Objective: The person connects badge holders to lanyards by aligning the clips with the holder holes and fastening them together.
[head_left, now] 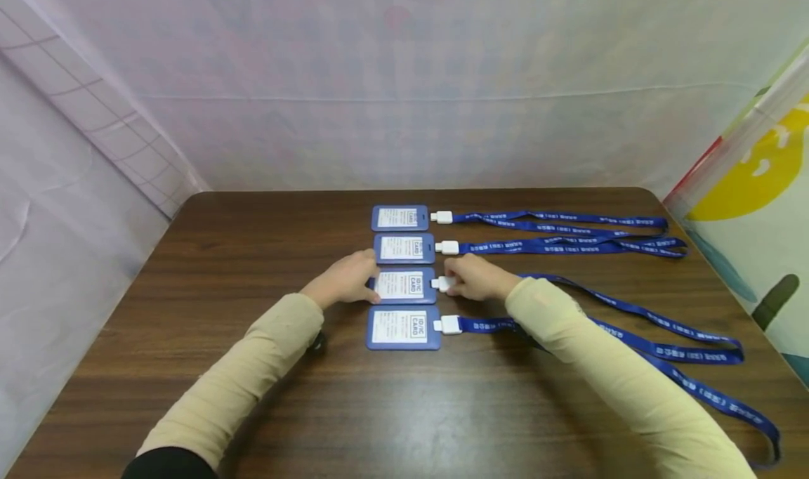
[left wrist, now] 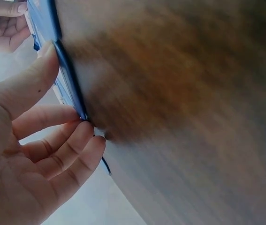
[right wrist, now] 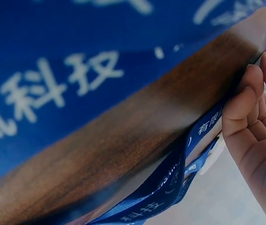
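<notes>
Several blue ID card holders lie in a column on the wooden table, each with a white printed card and a blue lanyard to its right. My left hand (head_left: 344,279) holds the left end of the third card holder (head_left: 404,286), thumb at its near corner and fingers at the far one. In the left wrist view the holder's dark blue edge (left wrist: 72,79) runs between thumb and forefinger. My right hand (head_left: 480,277) pinches the white clip (head_left: 442,283) of that row's lanyard, close to the holder's right end. Its blue strap (right wrist: 72,79) with white lettering crosses the right wrist view.
Farther back lie the top holder (head_left: 399,218) and the second holder (head_left: 404,248), with white clips beside them. Nearest me is the fourth holder (head_left: 403,327), its lanyard (head_left: 714,395) passing under my right forearm. A pale curtain (head_left: 404,128) hangs behind the table (head_left: 253,240).
</notes>
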{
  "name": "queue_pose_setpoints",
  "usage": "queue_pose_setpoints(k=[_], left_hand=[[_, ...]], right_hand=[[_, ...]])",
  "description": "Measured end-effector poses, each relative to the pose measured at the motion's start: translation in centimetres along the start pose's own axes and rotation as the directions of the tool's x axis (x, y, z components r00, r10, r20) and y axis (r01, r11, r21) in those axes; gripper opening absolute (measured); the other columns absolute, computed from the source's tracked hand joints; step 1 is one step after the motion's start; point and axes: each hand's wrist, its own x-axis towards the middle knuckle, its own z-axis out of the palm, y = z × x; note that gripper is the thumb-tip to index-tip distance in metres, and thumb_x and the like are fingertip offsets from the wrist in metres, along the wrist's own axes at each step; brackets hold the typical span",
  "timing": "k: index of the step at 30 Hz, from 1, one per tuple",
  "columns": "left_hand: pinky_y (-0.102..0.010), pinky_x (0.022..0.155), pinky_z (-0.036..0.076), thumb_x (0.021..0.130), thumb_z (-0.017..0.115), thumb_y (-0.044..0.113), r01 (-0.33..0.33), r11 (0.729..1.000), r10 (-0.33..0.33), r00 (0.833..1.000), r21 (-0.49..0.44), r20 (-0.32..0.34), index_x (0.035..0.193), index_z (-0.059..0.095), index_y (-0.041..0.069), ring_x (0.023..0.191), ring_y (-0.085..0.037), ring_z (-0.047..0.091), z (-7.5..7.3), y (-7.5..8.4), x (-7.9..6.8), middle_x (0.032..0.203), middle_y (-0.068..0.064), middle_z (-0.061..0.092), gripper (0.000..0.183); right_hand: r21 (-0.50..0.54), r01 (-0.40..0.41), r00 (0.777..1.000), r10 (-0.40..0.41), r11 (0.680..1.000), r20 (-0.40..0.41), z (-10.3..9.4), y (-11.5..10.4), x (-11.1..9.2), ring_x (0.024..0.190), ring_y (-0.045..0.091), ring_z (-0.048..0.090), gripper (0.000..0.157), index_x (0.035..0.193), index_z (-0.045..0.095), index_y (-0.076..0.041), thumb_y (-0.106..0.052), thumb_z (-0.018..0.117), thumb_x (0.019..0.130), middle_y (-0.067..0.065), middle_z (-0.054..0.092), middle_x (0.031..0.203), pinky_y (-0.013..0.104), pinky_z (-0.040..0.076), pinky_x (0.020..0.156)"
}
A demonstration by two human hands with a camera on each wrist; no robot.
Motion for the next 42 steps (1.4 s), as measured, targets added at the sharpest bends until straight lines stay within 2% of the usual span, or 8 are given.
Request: queue_pose_setpoints(k=[20, 29, 33, 38, 42], left_hand=[[-0.034, 0.072, 0.043, 0.070, 0.077, 0.030, 0.038, 0.999, -0.038, 0.999, -0.007, 0.019, 0.068, 0.063, 0.005, 0.078, -0.020, 0.047, -0.07, 0.15, 0.10, 0.086, -0.007, 0.050, 0.028], [-0.034, 0.070, 0.043, 0.071, 0.077, 0.029, 0.030, 1.000, -0.030, 0.999, -0.007, 0.030, 0.066, 0.061, 0.007, 0.077, -0.020, 0.047, -0.15, 0.13, -0.16, 0.084, -0.007, 0.049, 0.028], [-0.035, 0.072, 0.043, 0.071, 0.077, 0.031, 0.030, 1.000, -0.030, 0.999, -0.007, 0.033, 0.067, 0.062, 0.007, 0.078, -0.020, 0.048, -0.12, -0.08, -0.04, 0.086, -0.007, 0.051, 0.028], [-0.035, 0.075, 0.045, 0.069, 0.078, 0.032, 0.055, 0.998, -0.054, 0.997, -0.022, 0.052, 0.069, 0.062, 0.006, 0.080, -0.020, 0.050, -0.32, -0.09, 0.22, 0.089, -0.008, 0.054, 0.030], [-0.037, 0.080, 0.046, 0.069, 0.078, 0.033, 0.081, 0.996, -0.079, 0.995, -0.034, 0.060, 0.085, 0.067, 0.001, 0.087, -0.022, 0.054, -0.46, -0.06, 0.24, 0.096, -0.011, 0.057, 0.038]], right_hand=[[-0.007, -0.006, 1.000, 0.006, 1.000, 0.019, 0.01, -0.21, 0.29, 0.059, 0.015, 0.048, 0.018, 0.081, 0.055, -0.003, -0.012, 0.070, 0.078, 0.000, 0.051, 0.065, 0.028, 0.043, 0.054], [0.017, -0.032, 0.999, 0.031, 0.999, 0.038, 0.01, -0.29, 0.39, 0.060, 0.015, 0.048, 0.019, 0.082, 0.055, -0.003, -0.013, 0.070, 0.078, 0.001, 0.052, 0.066, 0.027, 0.043, 0.055], [0.049, -0.063, 0.997, 0.061, 0.997, 0.047, -0.07, -0.24, 0.43, 0.060, 0.014, 0.048, 0.019, 0.083, 0.055, -0.004, -0.014, 0.071, 0.078, 0.000, 0.052, 0.066, 0.027, 0.042, 0.055], [0.138, -0.112, 0.992, 0.101, 0.984, 0.082, -0.16, 0.04, 0.29, 0.053, 0.011, 0.052, 0.019, 0.085, 0.055, -0.004, -0.013, 0.070, 0.079, 0.000, 0.055, 0.062, 0.024, 0.044, 0.051], [0.190, -0.136, 0.988, 0.119, 0.972, 0.099, -0.28, 0.06, 0.27, 0.047, 0.010, 0.054, 0.020, 0.087, 0.055, -0.002, -0.012, 0.070, 0.079, 0.000, 0.057, 0.058, 0.023, 0.045, 0.047]])
